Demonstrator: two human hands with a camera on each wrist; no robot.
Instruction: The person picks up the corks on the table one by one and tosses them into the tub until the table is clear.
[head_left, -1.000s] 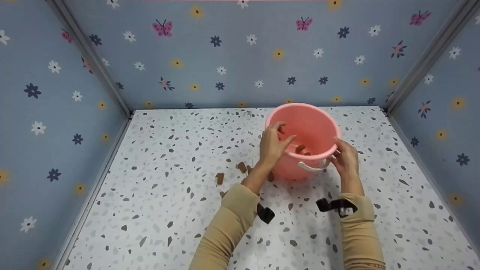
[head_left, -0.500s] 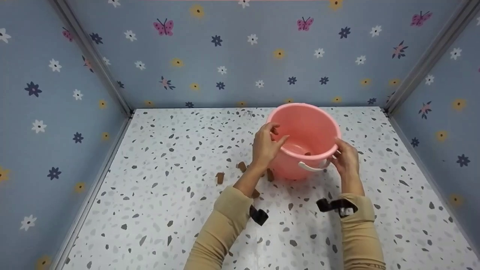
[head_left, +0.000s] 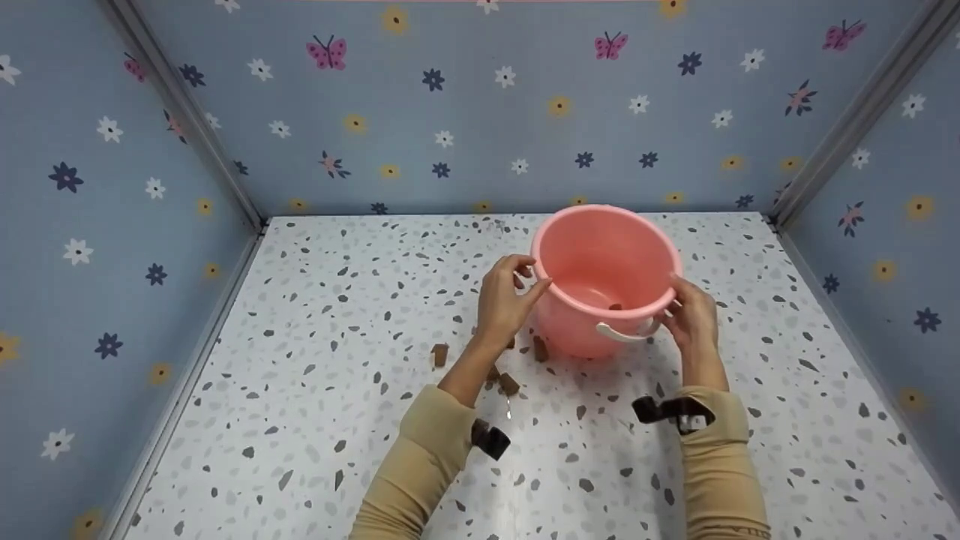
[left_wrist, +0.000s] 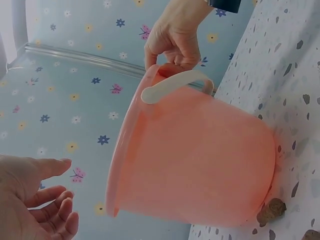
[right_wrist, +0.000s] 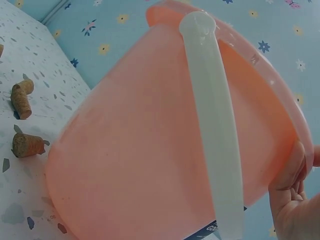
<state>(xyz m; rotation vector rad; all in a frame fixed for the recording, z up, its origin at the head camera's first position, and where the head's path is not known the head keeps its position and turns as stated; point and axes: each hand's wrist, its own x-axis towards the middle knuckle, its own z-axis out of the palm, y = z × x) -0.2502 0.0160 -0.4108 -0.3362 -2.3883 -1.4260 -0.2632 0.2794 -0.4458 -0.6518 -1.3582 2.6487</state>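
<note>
A pink bucket [head_left: 577,330] with a white handle [head_left: 624,333] stands on the speckled surface. My right hand [head_left: 694,311] grips its rim on the right, thumb and fingers pinching it, seen also in the right wrist view. My left hand [head_left: 506,298] is at the bucket's left, fingers loosely bent and holding nothing. The left wrist view shows this hand [left_wrist: 42,200] apart from the rim. One brown cork [head_left: 616,307] shows inside the bucket; part of the inside is hidden. Outside, a cork [head_left: 541,349] lies close to the bucket's base.
More brown corks lie left of the bucket, one at the far left [head_left: 440,355] and another [head_left: 509,384] beside my left forearm. Some are partly hidden by that arm. Flower-patterned walls [head_left: 450,112] enclose the back and sides.
My left hand has moved left, from over the bucket's opening to outside its rim. A cork seen inside the bucket a second ago no longer shows there. The right hand keeps its grip.
</note>
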